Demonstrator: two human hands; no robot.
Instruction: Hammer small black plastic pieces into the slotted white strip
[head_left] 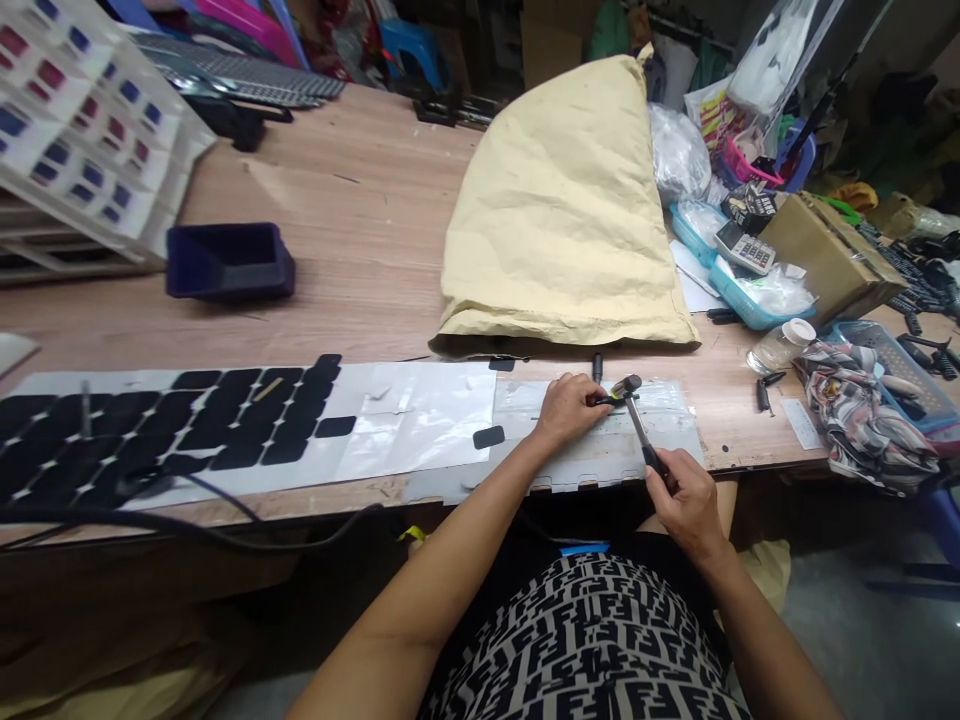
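My right hand is closed round the black handle of a small hammer, whose metal head rests near the fingertips of my left hand. My left hand pinches a small black part against a clear plastic sheet at the table's front edge. A loose black pad lies just left of my left hand, and a short black piece lies just beyond it.
A large tan paper sack lies behind the hands. Rows of black pads cover a white sheet at left, with a dark blue tub beyond. Blue baskets, a calculator, a jar and patterned cloth crowd the right.
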